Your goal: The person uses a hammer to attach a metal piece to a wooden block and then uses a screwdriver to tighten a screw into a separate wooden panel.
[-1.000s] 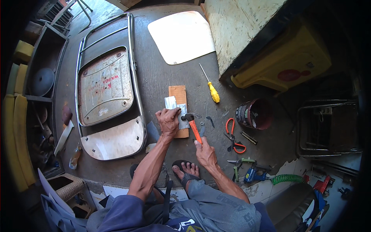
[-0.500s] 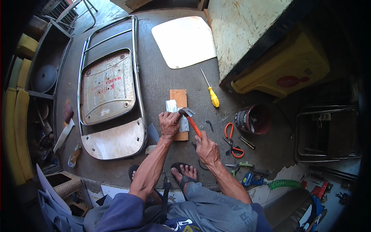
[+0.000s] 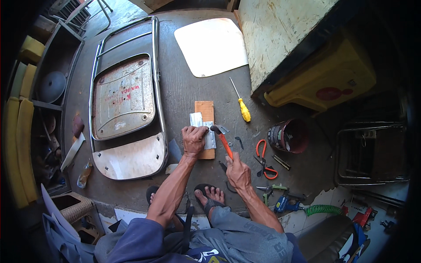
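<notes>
The grey floor (image 3: 175, 94) serves as the work surface. A folding chair (image 3: 125, 94) lies flat at left; a white panel (image 3: 212, 46) lies beyond. A wooden block (image 3: 204, 106) supports the work. The left hand (image 3: 193, 140) has bunched fingers over it; whether they pinch anything cannot be told. The right hand (image 3: 239, 173) has fingers wrapped around the hammer (image 3: 225, 144), whose head has shifted right, just clear of the left fingertips; hammering is judged under way. Silver metal strips (image 3: 211, 141) lie on the block.
</notes>
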The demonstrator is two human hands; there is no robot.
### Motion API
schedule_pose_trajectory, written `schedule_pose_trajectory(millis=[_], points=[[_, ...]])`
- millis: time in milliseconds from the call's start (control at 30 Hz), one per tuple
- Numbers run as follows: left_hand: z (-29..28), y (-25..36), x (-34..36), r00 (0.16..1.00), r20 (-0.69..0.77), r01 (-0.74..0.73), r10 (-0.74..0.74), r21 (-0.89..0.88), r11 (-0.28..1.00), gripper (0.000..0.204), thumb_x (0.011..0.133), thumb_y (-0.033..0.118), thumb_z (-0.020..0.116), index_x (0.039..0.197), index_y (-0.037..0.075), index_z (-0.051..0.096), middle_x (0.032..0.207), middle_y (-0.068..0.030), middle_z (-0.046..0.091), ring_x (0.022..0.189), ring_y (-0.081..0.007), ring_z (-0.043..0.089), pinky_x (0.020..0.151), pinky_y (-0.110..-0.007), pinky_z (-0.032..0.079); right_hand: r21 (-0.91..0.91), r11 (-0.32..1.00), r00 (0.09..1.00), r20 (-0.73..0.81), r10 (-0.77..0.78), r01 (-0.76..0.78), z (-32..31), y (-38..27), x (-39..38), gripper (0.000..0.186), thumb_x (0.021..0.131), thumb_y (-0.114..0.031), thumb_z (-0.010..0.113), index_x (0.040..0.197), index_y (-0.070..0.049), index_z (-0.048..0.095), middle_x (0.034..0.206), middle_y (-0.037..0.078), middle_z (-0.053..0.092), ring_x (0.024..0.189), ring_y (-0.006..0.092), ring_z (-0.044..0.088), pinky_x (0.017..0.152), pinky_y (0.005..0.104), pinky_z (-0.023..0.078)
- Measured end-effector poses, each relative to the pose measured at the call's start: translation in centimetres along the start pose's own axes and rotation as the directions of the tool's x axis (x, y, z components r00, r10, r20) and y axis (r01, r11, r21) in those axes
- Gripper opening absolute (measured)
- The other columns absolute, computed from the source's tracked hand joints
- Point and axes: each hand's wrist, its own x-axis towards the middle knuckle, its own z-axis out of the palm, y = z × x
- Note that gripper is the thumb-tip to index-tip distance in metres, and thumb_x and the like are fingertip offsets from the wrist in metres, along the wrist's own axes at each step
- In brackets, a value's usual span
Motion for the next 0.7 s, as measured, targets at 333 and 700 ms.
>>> schedule_pose_trajectory(millis=[333, 700], points=[[-1.1, 1.0, 1.8, 0.789, 0.137, 0.602, -0.598, -0.365, 0.710, 0.013, 0.090, 0.017, 0.072, 0.097, 0.007, 0.076, 0.081, -0.0081, 0.074, 0.071, -0.0167, 0.066, 0.077, -0.034, 0.047, 0.015, 0.991, 0.987, 0.098, 0.131, -0.133, 2.8, 1.3, -1.8, 0.027, 0.104, -0.034, 0.050, 0.110, -0.008, 0.045, 0.075, 0.028, 0.065, 0.073, 0.0522, 0.064, 0.059, 0.0604, 0.047], [-1.2, 1.5, -1.9, 0.915, 0.048, 0.402, -0.402, -0.211, 0.891, 0.015, 0.090, 0.022, 0.073, 0.096, 0.009, 0.077, 0.086, -0.0098, 0.075, 0.080, -0.0274, 0.070, 0.082, -0.038, 0.048, 0.075, 0.976, 0.971, 0.140, 0.193, -0.205, 2.5, 1.1, -1.7, 0.029, 0.104, -0.037, 0.049, 0.111, -0.009, 0.043, 0.077, 0.030, 0.065, 0.079, 0.0550, 0.062, 0.063, 0.0621, 0.045]])
